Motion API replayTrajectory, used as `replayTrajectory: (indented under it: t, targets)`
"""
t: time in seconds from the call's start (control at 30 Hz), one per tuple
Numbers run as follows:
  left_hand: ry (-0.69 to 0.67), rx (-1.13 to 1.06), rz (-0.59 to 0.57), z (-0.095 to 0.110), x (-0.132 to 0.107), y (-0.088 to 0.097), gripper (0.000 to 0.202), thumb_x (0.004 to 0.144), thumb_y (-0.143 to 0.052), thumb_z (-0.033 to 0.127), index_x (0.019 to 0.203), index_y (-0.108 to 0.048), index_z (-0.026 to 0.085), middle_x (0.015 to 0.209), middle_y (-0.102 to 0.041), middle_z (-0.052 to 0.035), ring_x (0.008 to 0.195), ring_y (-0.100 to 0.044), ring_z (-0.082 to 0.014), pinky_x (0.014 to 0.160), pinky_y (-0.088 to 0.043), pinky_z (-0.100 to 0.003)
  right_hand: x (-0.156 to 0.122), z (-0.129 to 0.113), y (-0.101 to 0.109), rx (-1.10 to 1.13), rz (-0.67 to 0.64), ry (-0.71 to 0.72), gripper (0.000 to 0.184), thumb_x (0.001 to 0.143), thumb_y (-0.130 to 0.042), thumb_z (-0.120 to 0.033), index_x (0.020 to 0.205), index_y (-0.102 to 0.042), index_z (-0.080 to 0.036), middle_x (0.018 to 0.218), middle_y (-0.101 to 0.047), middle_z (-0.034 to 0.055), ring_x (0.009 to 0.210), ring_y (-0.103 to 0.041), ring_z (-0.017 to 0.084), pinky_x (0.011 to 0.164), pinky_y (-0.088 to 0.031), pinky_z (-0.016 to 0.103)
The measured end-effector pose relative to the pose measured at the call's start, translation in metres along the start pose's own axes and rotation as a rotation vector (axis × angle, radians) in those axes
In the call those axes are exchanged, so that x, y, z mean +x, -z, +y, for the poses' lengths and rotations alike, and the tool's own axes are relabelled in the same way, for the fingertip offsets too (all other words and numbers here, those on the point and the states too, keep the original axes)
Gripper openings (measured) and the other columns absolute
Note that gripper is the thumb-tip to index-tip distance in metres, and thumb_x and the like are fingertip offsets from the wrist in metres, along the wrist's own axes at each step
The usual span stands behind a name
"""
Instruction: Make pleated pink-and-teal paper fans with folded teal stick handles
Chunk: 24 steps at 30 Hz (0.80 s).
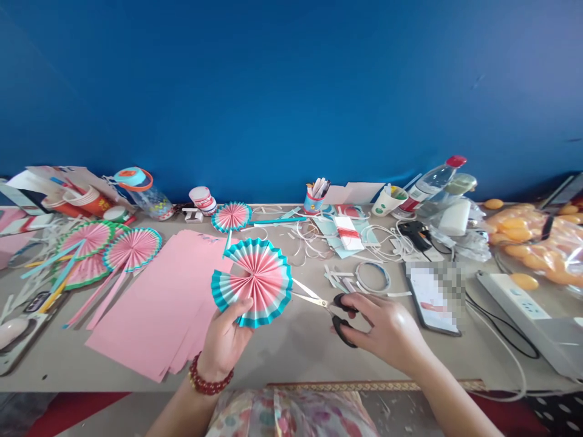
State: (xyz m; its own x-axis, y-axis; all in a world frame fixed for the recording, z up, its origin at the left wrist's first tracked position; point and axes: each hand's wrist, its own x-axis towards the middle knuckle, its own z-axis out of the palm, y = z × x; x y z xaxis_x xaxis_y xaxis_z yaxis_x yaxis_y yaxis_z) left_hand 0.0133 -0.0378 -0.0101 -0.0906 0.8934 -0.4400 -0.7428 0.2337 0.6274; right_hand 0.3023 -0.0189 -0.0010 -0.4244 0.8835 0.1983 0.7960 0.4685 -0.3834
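My left hand (230, 331) pinches the lower edge of a round pleated paper fan (268, 279), pink in the middle with a turquoise rim. An open wedge shows on the fan's left side. In my right hand (385, 325) is a pair of scissors (322, 301) with black handles, my fingers in the loops. Its blades are spread and point left, close to the fan's right edge; whether they touch it I cannot tell. Behind the held fan lies a smaller pink and turquoise fan (232, 216). Sheets of pink paper (150, 303) lie left of my left hand.
More finished-looking fans (133, 249) lie at the left. Paper strips, a tape roll (373, 277) and a phone (432, 297) are at the right, near a power strip (523, 303). A cup of pens (314, 200) and a bottle (428, 185) stand along the blue wall.
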Motion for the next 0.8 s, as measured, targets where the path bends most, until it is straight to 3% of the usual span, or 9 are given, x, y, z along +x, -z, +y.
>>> replayTrajectory:
  t: [0.23, 0.47, 0.8]
  targets:
    - [0.006, 0.029, -0.018, -0.0014, -0.0031, 0.0008, 0.047, 0.068, -0.081, 0.016, 0.114, -0.072, 0.022, 0.101, -0.077, -0.0044, 0.105, -0.071, -0.0292, 0.085, -0.061, -0.036, 0.0065, -0.0028, -0.0016, -0.042, 0.003, 0.091, 0.015, 0.084, -0.063, -0.037, 0.093, -0.063, -0.024, 0.073, -0.07, -0.0007, 0.06, -0.064, 0.015, 0.056, -0.041, 0.024]
    - [-0.005, 0.046, -0.015, -0.0016, -0.0034, -0.0019, 0.041, 0.067, -0.08, 0.016, 0.108, -0.073, 0.019, 0.101, -0.077, -0.0065, 0.106, -0.07, -0.0318, 0.085, -0.061, -0.04, 0.0056, -0.0009, 0.0012, -0.042, -0.011, 0.06, 0.013, 0.084, -0.063, -0.037, 0.09, -0.064, -0.025, 0.073, -0.071, -0.0003, 0.061, -0.065, 0.015, 0.055, -0.04, 0.024]
    - [0.008, 0.059, -0.021, -0.0013, -0.0059, -0.0053, 0.048, 0.068, -0.079, 0.018, 0.115, -0.071, 0.02, 0.1, -0.077, -0.006, 0.105, -0.07, -0.0302, 0.082, -0.061, -0.036, 0.0045, -0.0021, -0.0002, -0.04, -0.012, 0.061, 0.01, 0.084, -0.064, -0.034, 0.089, -0.064, -0.025, 0.072, -0.07, -0.002, 0.06, -0.065, 0.015, 0.055, -0.038, 0.025]
